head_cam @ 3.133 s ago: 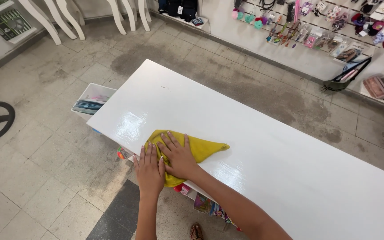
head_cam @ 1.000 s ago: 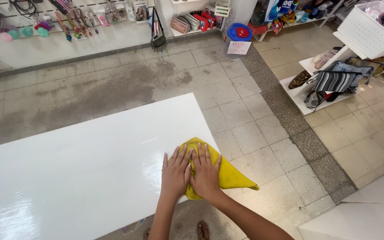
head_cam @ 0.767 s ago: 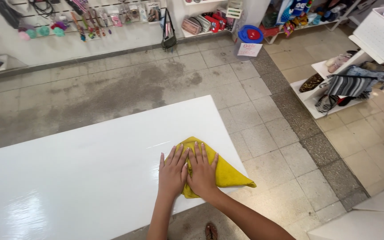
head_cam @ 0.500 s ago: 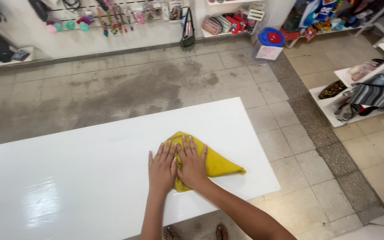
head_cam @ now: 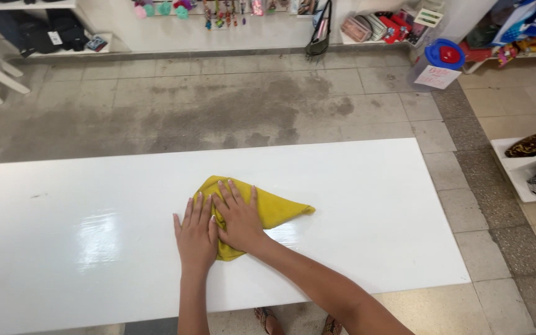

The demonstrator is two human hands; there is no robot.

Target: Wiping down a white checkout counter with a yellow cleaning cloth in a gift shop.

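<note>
A: What is seen nearest the camera?

B: Two bare forearms are seen reaching up from the lower edge, and sandalled feet (head_cam: 293, 322) are glimpsed on the floor below the near edge of the white table (head_cam: 94, 248).

A: How are the hands placed?

B: The left hand (head_cam: 195, 232) is laid flat, palm down, with its fingers stretched out and slightly spread; nothing is clasped by it. Its outer part rests on the bare tabletop, while its inner edge is pressed against the yellow cloth (head_cam: 274, 208). The right hand (head_cam: 238, 216) is spread flat on top of the cloth, fingers extended and unclenched, so the cloth is pinned under the palm rather than gripped. The two hands are set side by side, touching.

A: And where is the cloth found?

B: It is spread on the table a little right of the middle, nearer the front edge than the back. One pointed corner is seen sticking out to the right, beyond the right hand.

A: What is shown farther off?

B: A tiled floor (head_cam: 218, 105) with a dark stained patch is seen behind the table. A container with a blue lid (head_cam: 440, 64) is stood at the upper right, and shelves of small goods (head_cam: 367, 25) are lined along the far wall.
</note>
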